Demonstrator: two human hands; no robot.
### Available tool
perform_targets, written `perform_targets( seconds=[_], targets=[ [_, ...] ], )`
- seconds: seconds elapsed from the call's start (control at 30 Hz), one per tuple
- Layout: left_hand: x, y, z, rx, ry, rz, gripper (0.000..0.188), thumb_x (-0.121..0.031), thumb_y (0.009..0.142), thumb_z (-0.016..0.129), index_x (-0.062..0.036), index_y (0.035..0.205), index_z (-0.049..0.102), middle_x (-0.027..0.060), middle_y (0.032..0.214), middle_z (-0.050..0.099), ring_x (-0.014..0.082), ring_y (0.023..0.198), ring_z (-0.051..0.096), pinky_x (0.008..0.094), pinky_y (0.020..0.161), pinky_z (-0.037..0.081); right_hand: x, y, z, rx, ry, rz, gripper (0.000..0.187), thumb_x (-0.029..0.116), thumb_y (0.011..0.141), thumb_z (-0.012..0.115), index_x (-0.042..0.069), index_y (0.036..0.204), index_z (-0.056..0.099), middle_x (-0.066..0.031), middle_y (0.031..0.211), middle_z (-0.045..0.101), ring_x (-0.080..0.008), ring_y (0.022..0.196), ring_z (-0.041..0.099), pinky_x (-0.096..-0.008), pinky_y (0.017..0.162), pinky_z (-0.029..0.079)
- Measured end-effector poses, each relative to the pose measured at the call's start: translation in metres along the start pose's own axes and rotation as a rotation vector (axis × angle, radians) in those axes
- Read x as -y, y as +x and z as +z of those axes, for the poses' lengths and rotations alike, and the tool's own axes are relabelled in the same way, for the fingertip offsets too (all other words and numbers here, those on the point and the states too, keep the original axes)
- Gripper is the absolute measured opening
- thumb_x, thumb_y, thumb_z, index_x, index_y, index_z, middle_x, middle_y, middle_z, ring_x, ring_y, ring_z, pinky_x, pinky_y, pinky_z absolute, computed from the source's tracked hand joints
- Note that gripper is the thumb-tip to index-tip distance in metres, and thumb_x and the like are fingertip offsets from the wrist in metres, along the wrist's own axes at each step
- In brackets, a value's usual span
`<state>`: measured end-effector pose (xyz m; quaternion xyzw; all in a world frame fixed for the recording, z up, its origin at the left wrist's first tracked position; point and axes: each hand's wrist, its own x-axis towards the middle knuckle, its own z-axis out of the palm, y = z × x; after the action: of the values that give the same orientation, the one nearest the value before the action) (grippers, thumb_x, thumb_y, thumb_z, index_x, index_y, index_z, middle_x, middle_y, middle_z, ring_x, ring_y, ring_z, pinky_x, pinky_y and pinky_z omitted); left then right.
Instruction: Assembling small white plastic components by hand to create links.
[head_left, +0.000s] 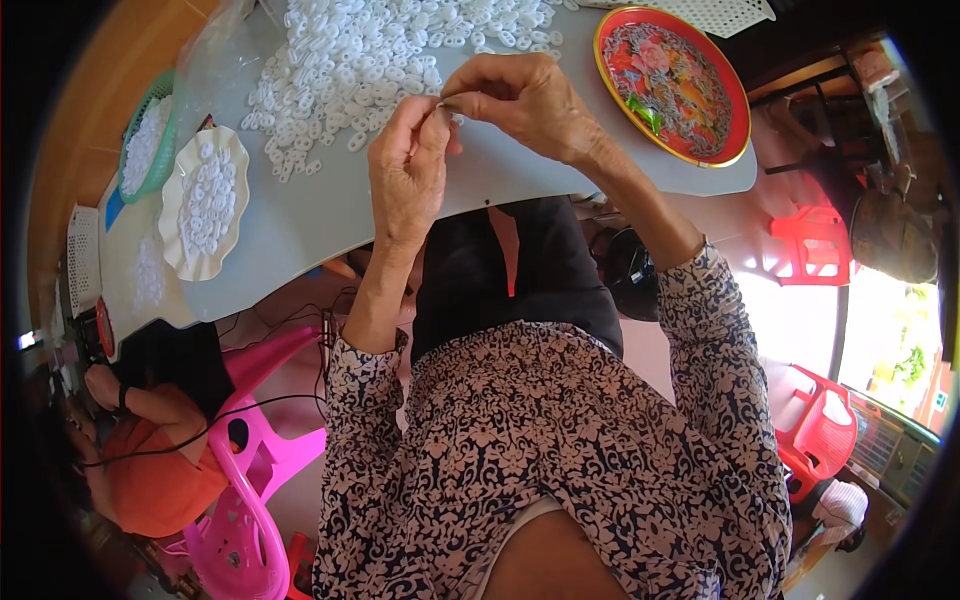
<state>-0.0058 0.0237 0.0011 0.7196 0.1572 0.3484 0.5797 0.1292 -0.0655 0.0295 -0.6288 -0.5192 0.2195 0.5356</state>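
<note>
My left hand (408,170) is raised over the table's near edge, its thumb and fingers pinched together. A bit of white shows at its fingertips, apparently a small white plastic piece (458,118) like those on the table. From the right, my right hand (540,105) reaches in with thumb and forefinger closed, touching the left fingertips. Whatever the right fingers pinch is too small to make out. Just beyond my hands lies a big heap of white oval plastic pieces with holes (345,70). To the right, a round red tray with a gold rim (742,135) holds many small greyish metal-looking pieces.
A cream scalloped dish (172,225) of white pieces stands at the left, beside a green basket (128,185). Another person in orange (160,480) sits lower left by a pink chair (240,500). Red plastic chairs (815,245) stand on the right.
</note>
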Motion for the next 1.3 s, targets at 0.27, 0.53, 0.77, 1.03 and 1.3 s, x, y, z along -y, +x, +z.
perform_targets(
  seconds=[0.27, 0.53, 0.77, 1.03, 1.3],
  targets=[
    [0.001, -0.008, 0.005, -0.098, -0.341, -0.187, 0.019, -0.016, 0.09, 0.055, 0.0025, 0.093, 0.059, -0.0005, 0.074, 0.057, 0.0056, 0.068, 0.049, 0.0183, 0.063, 0.037, 0.01, -0.017, 0.021, -0.155, -0.023, 0.07, 0.009, 0.009, 0.084, 0.064, 0.001, 0.088, 0.064, 0.0036, 0.065, 0.057, -0.0007, 0.06, 0.048, -0.0179, 0.055, 0.041],
    [0.008, -0.012, 0.001, -0.075, -0.32, -0.219, 0.016, -0.014, 0.089, 0.053, 0.0009, 0.091, 0.059, 0.0014, 0.072, 0.057, 0.0061, 0.067, 0.049, 0.019, 0.064, 0.037, 0.002, 0.0, -0.027, -0.141, -0.549, -0.101, 0.013, 0.014, 0.083, 0.062, 0.003, 0.088, 0.066, -0.0099, 0.069, 0.064, -0.0133, 0.058, 0.061, -0.0268, 0.055, 0.048],
    [-0.003, -0.014, 0.006, -0.009, -0.099, -0.141, 0.013, -0.014, 0.089, 0.052, -0.0025, 0.088, 0.057, -0.0013, 0.064, 0.053, 0.0018, 0.053, 0.036, 0.0195, 0.05, 0.029, -0.029, 0.021, -0.077, 0.13, -0.882, -0.093, 0.008, 0.012, 0.074, 0.062, 0.006, 0.077, 0.067, -0.015, 0.072, 0.064, -0.0301, 0.07, 0.063, -0.0393, 0.066, 0.051],
    [-0.005, -0.015, 0.005, 0.012, -0.052, -0.074, 0.012, -0.011, 0.09, 0.052, -0.0005, 0.091, 0.057, 0.0012, 0.066, 0.053, 0.0042, 0.059, 0.043, 0.019, 0.052, 0.033, -0.027, 0.031, -0.071, 0.146, -0.947, -0.027, 0.013, 0.018, 0.072, 0.067, 0.006, 0.078, 0.068, -0.0155, 0.074, 0.065, -0.0305, 0.072, 0.064, -0.0413, 0.068, 0.05],
    [-0.007, -0.015, 0.004, 0.029, -0.013, -0.076, 0.012, -0.01, 0.089, 0.052, 0.0011, 0.092, 0.056, 0.0027, 0.067, 0.054, 0.0057, 0.06, 0.045, 0.0197, 0.053, 0.035, -0.02, 0.018, -0.063, 0.259, -1.018, -0.227, 0.012, 0.007, 0.078, 0.056, -0.001, 0.07, 0.061, -0.0129, 0.072, 0.062, -0.0306, 0.068, 0.061, -0.0379, 0.066, 0.05]
  ],
)
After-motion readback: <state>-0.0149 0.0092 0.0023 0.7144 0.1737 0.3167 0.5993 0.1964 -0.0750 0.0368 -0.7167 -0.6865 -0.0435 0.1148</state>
